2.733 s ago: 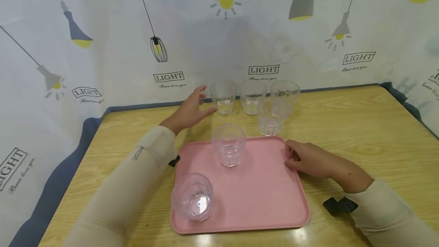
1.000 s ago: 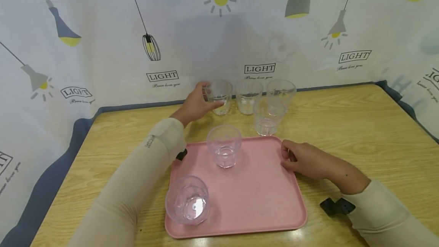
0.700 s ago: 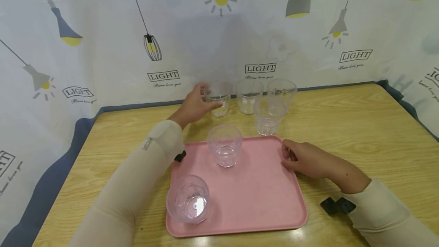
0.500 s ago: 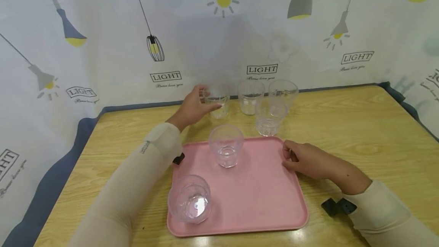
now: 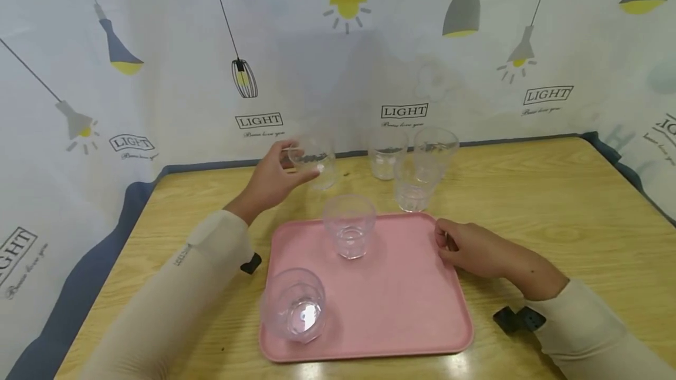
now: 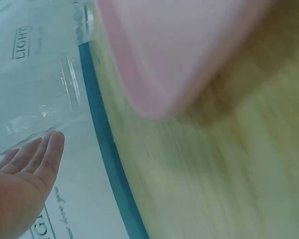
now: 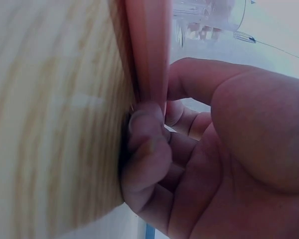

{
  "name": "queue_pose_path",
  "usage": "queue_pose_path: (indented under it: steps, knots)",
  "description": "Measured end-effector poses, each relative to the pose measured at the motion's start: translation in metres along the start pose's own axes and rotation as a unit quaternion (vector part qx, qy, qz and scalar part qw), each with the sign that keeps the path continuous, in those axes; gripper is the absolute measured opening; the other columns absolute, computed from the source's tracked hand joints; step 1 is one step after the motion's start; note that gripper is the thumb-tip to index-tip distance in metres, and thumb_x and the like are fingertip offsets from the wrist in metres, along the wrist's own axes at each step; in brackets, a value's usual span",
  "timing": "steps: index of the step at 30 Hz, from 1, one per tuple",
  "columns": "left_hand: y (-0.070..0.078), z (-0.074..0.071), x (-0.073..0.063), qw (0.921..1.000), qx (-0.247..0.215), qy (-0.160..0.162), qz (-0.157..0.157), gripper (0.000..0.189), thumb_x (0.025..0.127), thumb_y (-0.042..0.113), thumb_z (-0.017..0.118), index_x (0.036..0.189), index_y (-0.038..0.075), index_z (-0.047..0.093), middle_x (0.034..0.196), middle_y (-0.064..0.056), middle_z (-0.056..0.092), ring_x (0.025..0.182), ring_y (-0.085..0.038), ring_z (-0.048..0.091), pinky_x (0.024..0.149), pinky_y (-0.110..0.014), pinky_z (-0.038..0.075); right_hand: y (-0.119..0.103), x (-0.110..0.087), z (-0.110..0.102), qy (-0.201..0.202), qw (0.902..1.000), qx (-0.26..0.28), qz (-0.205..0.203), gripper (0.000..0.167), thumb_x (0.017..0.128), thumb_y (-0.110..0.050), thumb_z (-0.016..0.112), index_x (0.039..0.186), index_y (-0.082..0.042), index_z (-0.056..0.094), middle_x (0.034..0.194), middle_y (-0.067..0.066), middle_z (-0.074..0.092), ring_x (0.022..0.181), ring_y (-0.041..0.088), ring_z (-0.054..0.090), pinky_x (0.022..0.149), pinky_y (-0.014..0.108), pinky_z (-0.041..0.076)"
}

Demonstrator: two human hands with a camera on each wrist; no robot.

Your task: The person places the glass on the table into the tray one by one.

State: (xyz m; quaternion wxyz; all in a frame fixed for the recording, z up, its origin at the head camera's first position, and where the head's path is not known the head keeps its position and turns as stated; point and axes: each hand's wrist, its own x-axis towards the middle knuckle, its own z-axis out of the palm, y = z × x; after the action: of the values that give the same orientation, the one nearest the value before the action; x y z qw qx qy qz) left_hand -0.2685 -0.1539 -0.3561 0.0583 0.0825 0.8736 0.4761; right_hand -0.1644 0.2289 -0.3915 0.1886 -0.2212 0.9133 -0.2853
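Observation:
In the head view my left hand (image 5: 269, 180) holds a clear plastic tumbler (image 5: 317, 163) at the table's back edge, thumb on the near side and fingers behind. The left wrist view shows that tumbler (image 6: 37, 102) side-on against the fingers. My right hand (image 5: 475, 248) pinches the right edge of a pink tray (image 5: 401, 298) near its far corner. In the right wrist view the thumb lies above the tray rim (image 7: 152, 50), with curled fingers below it. Two clear tumblers stand on the tray, one tumbler (image 5: 351, 230) at the back, another tumbler (image 5: 296, 309) at the front left.
Right of the held tumbler, behind the tray, stand three more: a left tumbler (image 5: 388, 157), a right tumbler (image 5: 440, 142) and a nearer tumbler (image 5: 414, 189) overlapping it. A lamp-print cloth (image 5: 327, 75) hangs behind the wooden table (image 5: 554, 204).
My left hand has closed round the leftmost back tumbler and moved it left, away from the others. The right hand stays at the tray's edge.

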Motion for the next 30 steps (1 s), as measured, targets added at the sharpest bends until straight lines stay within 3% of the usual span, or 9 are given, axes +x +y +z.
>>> queue_pose_path:
  steps: [9, 13, 21, 30]
  knots:
    - [-0.013, -0.019, -0.036, 0.9999, 0.014, -0.001, 0.002, 0.098, 0.08, 0.051, 0.081, 0.155, 0.017, 0.028, 0.15, -0.006, 0.047, 0.13, -0.029, 0.054, 0.108, -0.046, 0.048, 0.0, 0.0, -0.001, -0.001, 1.0, -0.003, 0.002, 0.014, 0.098, -0.011, 0.059, 0.093, -0.011, 0.046, 0.073, 0.0, 0.048, 0.064, 0.012, 0.045, 0.056, 0.024, 0.037]
    - [-0.018, -0.022, -0.052, 0.9999, -0.004, -0.001, 0.014, 0.095, 0.078, 0.048, 0.083, 0.152, 0.015, 0.031, 0.148, -0.009, 0.05, 0.128, -0.03, 0.055, 0.107, -0.046, 0.049, 0.0, 0.0, 0.0, 0.0, 1.0, -0.002, 0.001, 0.015, 0.098, -0.012, 0.059, 0.094, -0.011, 0.046, 0.074, 0.0, 0.048, 0.064, 0.012, 0.044, 0.056, 0.024, 0.037]
    - [-0.024, -0.019, -0.079, 0.9993, -0.023, -0.017, 0.025, 0.087, 0.079, 0.036, 0.086, 0.148, 0.015, 0.036, 0.147, -0.01, 0.052, 0.128, -0.029, 0.057, 0.105, -0.046, 0.051, 0.001, 0.0, 0.001, 0.001, 1.0, -0.006, 0.001, 0.015, 0.098, -0.013, 0.06, 0.095, -0.011, 0.046, 0.074, 0.0, 0.048, 0.064, 0.012, 0.045, 0.056, 0.024, 0.037]
    - [-0.026, -0.011, -0.099, 0.9988, -0.013, -0.027, 0.038, 0.085, 0.077, 0.034, 0.087, 0.146, 0.017, 0.039, 0.145, -0.01, 0.055, 0.126, -0.027, 0.06, 0.106, -0.047, 0.049, 0.001, 0.0, 0.001, 0.004, 0.9999, -0.013, -0.005, 0.015, 0.098, -0.012, 0.061, 0.094, -0.011, 0.046, 0.073, -0.001, 0.048, 0.063, 0.011, 0.045, 0.056, 0.023, 0.037]
